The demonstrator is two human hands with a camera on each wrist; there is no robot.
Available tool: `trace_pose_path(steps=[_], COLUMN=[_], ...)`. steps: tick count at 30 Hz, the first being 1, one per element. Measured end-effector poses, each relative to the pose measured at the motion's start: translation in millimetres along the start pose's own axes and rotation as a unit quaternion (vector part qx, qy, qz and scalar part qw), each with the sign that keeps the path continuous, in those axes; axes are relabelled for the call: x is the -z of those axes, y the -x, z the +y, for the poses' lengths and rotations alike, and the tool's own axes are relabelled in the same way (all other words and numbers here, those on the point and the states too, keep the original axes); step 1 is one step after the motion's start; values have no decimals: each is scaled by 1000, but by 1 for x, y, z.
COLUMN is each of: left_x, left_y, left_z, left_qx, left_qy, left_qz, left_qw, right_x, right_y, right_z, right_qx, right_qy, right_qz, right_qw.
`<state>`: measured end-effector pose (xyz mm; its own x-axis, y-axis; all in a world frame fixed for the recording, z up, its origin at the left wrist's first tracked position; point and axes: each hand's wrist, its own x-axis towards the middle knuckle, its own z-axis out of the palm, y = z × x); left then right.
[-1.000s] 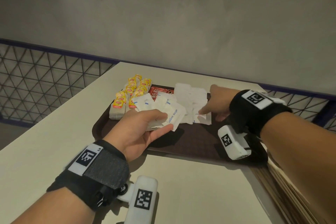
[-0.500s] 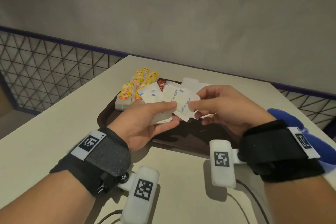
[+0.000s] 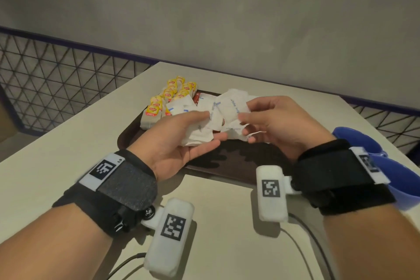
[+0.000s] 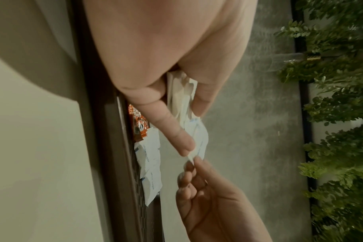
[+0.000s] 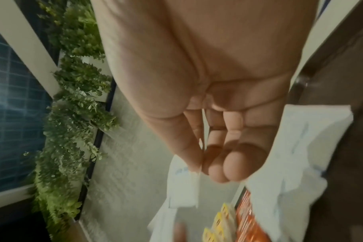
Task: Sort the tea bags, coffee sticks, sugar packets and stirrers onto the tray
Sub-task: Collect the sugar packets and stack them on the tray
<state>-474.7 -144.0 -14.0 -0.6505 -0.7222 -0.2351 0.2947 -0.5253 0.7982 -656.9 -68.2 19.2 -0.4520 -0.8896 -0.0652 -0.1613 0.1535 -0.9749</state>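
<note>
Gripping a fanned bunch of white sugar packets (image 3: 200, 129), the left hand (image 3: 175, 143) holds them between thumb and fingers above the near part of the brown tray (image 3: 127, 141); the left wrist view shows the bunch (image 4: 184, 98) clamped between thumb and forefinger. Just beside it, the right hand (image 3: 279, 125) has its grip closed on one packet (image 3: 231, 107), thumb and forefinger pinching its edge; the right wrist view shows that pinch on the corner of a packet (image 5: 184, 185), with the other fingers curled in. The two hands are close together, and the packet in the right hand overlaps the bunch in the left.

On the tray's far left corner lie tea bags (image 3: 156, 109) with yellow tags, in rows. Next to them, partly hidden behind the held packets, is a red-orange coffee stick (image 3: 197, 98). More sugar packets (image 4: 149, 163) lie loose on the tray under the hands. The tray sits on a pale bench (image 3: 56, 143). Something blue (image 3: 354, 138) lies at the bench's right edge, beside the right wrist.
</note>
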Motion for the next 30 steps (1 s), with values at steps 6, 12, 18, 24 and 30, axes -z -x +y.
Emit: trace_pose_path(steps=[6, 12, 18, 24, 30], left_x=[3, 6, 9, 11, 12], left_y=[-1, -3, -3, -5, -5], left_z=[5, 4, 6, 5, 5], left_qx=[-19, -14, -5, -3, 3], left_qy=[57, 76, 102, 106, 113], left_qz=[51, 59, 57, 49, 40], left_qw=[997, 995, 993, 993, 993], right_x=[25, 5, -16, -25, -29], right_y=[-9, -19, -27, -37, -49], right_z=[7, -1, -8, -12, -13], right_qx=[-64, -81, -110, -113, -112], right_qy=[60, 333, 437, 491, 541], right_qz=[29, -26, -61, -27, -11], right_qw=[996, 939, 891, 863, 833])
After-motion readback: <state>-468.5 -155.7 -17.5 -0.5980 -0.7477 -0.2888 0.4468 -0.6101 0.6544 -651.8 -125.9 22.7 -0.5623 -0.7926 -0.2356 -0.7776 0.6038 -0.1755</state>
